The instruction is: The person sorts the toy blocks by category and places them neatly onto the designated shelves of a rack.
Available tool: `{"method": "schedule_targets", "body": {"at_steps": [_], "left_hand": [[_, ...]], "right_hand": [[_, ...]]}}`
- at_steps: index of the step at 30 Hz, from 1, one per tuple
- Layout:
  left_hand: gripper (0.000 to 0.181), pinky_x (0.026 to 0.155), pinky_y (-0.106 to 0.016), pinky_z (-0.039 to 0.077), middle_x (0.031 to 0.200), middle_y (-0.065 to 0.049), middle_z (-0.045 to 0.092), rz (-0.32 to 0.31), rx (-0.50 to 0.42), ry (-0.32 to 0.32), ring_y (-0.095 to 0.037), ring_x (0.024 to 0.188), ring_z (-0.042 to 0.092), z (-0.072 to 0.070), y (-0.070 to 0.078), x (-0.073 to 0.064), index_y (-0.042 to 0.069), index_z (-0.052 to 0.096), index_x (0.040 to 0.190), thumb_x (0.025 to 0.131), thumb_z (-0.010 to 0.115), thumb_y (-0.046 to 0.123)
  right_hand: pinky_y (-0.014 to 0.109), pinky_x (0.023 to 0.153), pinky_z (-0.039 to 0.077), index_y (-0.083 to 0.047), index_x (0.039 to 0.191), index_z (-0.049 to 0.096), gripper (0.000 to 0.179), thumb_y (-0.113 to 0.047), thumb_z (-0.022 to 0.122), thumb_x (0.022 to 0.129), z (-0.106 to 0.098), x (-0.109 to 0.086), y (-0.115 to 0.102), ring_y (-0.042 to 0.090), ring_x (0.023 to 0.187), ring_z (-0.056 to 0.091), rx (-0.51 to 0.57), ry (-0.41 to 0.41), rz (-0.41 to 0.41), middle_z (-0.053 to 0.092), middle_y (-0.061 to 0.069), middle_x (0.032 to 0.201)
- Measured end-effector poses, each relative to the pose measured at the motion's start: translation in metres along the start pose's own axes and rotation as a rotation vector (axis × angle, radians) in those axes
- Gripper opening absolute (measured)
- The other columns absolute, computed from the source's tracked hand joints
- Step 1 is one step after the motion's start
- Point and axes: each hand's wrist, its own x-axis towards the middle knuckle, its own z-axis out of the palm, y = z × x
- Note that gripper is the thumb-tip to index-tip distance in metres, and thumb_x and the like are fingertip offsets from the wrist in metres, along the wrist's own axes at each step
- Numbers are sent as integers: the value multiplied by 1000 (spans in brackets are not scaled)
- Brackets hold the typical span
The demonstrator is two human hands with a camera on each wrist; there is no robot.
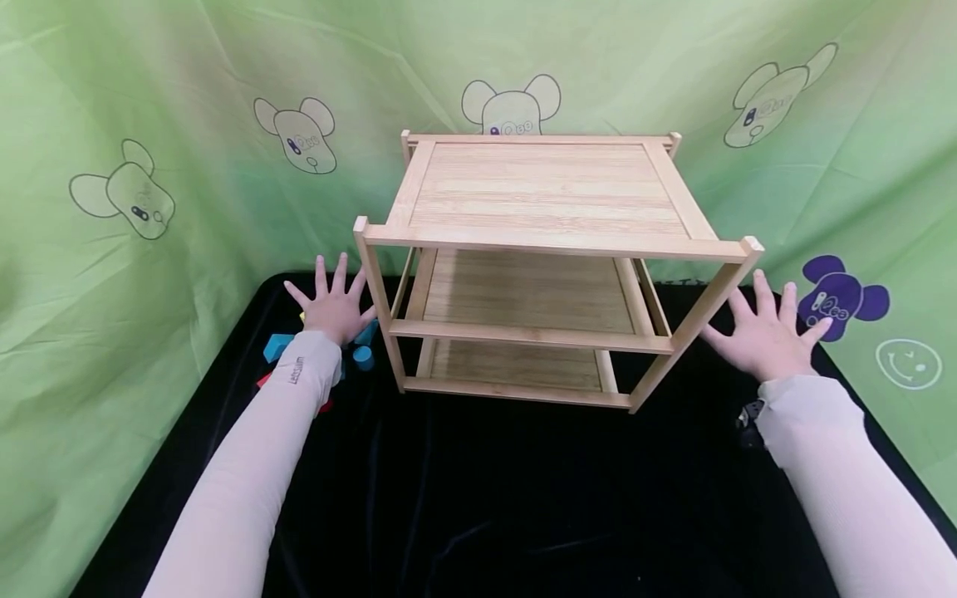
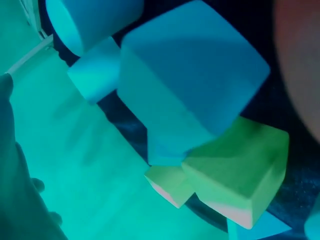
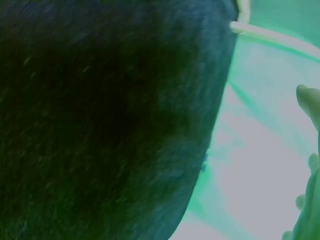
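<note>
A three-tier wooden shelf (image 1: 531,191) stands in the middle of the head view. My left hand (image 1: 334,314) is beside its left front post, fingers spread wide, holding nothing. Beneath and around that hand lie several toy blocks, among them a blue cylinder (image 1: 363,359) and a blue block (image 1: 277,347). The left wrist view shows a large blue block (image 2: 195,70) and a green block (image 2: 245,165) close up, with the hand (image 2: 22,185) at the left edge. My right hand (image 1: 770,339), also spread and holding nothing, is off the shelf's right front post.
Black cloth (image 1: 523,490) covers the table under the shelf. A green curtain (image 1: 224,75) printed with cartoon heads hangs behind and at both sides. Red pieces (image 1: 326,406) peek out by the left forearm. In the right wrist view, dark cloth (image 3: 100,125) meets the pale curtain.
</note>
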Motion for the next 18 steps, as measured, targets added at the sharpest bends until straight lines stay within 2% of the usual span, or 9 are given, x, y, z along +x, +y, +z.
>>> {"method": "schedule_targets", "body": {"at_steps": [7,12,18], "left_hand": [[76,102,-86,-7,169,-14,-11,17,-37,0,-45,149,-24,-5,3,-7,22,13,164,104,45,54],[76,102,-87,-4,169,-14,-9,23,-58,29,-46,150,-19,-4,1,-11,22,11,165,105,44,55],[76,103,-86,-3,169,-14,-8,36,-102,23,-46,151,-16,-9,0,-20,22,8,165,105,44,52]], "right_hand": [[91,85,-17,-27,163,-6,91,-70,40,97,-9,-6,-6,54,140,-31,52,25,3,-21,21,165],[89,94,-11,-26,164,0,85,-65,40,99,-15,-12,-13,52,145,-25,52,77,-1,-16,19,166],[84,104,-7,-17,164,9,78,-55,40,102,-22,-19,-23,48,150,-13,61,148,-19,-8,19,168]]}}
